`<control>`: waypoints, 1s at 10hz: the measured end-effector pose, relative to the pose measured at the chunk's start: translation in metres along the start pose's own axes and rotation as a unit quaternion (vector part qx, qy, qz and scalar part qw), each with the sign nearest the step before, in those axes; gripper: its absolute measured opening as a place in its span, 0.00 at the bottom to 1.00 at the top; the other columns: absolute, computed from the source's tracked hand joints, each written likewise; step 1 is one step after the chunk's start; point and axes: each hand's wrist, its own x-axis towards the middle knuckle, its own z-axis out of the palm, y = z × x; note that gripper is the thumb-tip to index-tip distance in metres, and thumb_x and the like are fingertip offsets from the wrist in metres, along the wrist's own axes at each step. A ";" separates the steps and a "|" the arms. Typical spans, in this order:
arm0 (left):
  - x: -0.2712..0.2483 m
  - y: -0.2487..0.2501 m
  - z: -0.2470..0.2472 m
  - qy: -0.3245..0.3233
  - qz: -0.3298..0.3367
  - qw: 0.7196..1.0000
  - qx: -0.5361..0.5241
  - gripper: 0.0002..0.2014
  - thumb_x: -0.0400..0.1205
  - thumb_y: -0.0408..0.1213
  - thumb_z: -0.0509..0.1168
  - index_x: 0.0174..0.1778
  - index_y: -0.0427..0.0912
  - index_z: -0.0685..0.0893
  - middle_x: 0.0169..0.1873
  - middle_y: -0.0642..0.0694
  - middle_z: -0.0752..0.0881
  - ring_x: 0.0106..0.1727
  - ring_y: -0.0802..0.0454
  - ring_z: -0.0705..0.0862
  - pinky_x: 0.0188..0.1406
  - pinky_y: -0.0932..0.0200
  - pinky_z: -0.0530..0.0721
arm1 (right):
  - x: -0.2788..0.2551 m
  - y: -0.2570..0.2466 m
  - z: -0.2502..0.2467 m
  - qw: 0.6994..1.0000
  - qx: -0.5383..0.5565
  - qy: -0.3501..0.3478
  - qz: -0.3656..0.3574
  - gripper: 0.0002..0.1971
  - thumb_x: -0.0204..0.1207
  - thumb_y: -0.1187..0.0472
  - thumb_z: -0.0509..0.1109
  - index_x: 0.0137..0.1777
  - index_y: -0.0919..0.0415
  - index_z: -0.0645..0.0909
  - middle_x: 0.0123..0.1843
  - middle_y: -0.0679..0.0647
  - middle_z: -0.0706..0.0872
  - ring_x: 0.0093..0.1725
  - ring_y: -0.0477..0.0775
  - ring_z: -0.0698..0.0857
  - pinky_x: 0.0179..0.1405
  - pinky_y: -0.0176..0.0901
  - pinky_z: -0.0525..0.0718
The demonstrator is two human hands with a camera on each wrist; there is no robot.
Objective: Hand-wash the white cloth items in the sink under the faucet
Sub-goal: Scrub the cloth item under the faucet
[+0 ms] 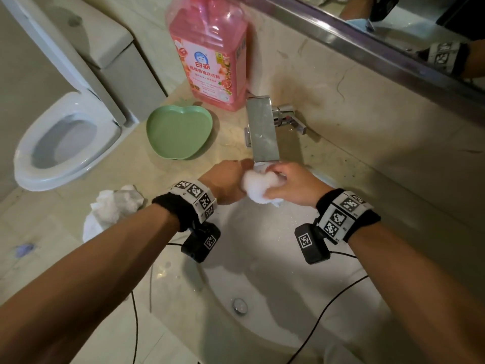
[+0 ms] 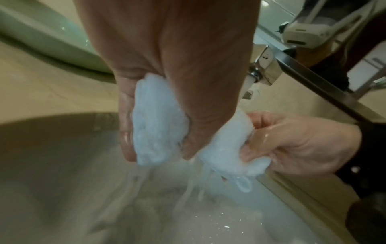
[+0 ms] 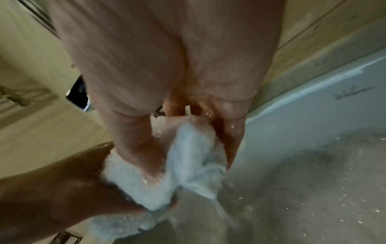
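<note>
A small wet white cloth (image 1: 258, 185) is bunched between both hands right under the chrome faucet (image 1: 262, 130) spout, above the white sink (image 1: 275, 271). My left hand (image 1: 228, 181) grips its left end; in the left wrist view the cloth (image 2: 158, 122) fills the curled fingers and water streams off it. My right hand (image 1: 291, 183) grips the right end, with the cloth (image 3: 196, 156) pinched between thumb and fingers. A second crumpled white cloth (image 1: 112, 206) lies on the counter left of the sink.
A green apple-shaped dish (image 1: 178, 132) and a pink detergent bottle (image 1: 210, 53) stand on the counter behind the left hand. A toilet (image 1: 65, 137) is at the far left. A mirror (image 1: 393, 27) runs along the back wall. The drain plug (image 1: 239, 306) sits in the basin.
</note>
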 end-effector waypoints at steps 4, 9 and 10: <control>-0.005 0.005 -0.014 0.050 0.011 0.992 0.115 0.30 0.70 0.41 0.75 0.69 0.47 0.76 0.49 0.45 0.82 0.44 0.41 0.85 0.35 0.53 0.80 | 0.014 -0.026 0.015 0.992 0.041 -0.080 0.093 0.29 0.58 0.56 0.89 0.60 0.56 0.83 0.55 0.55 0.89 0.49 0.54 0.92 0.33 0.48 0.90; 0.043 0.024 0.028 -0.052 -0.100 0.980 0.164 0.22 0.78 0.47 0.67 0.67 0.41 0.81 0.62 0.43 0.85 0.63 0.43 0.84 0.62 0.52 0.82 | 0.020 0.006 0.014 0.919 -0.371 0.068 -0.111 0.11 0.67 0.59 0.79 0.36 0.48 0.78 0.24 0.40 0.70 0.28 0.51 0.84 0.19 0.31 0.64; 0.046 0.022 0.032 -0.030 -0.095 0.990 0.098 0.24 0.79 0.52 0.62 0.69 0.47 0.79 0.64 0.47 0.84 0.64 0.46 0.83 0.62 0.55 0.79 | 0.023 0.008 0.014 0.920 -0.378 0.057 -0.080 0.06 0.71 0.58 0.76 0.47 0.52 0.87 0.36 0.47 0.88 0.37 0.50 0.89 0.32 0.39 0.85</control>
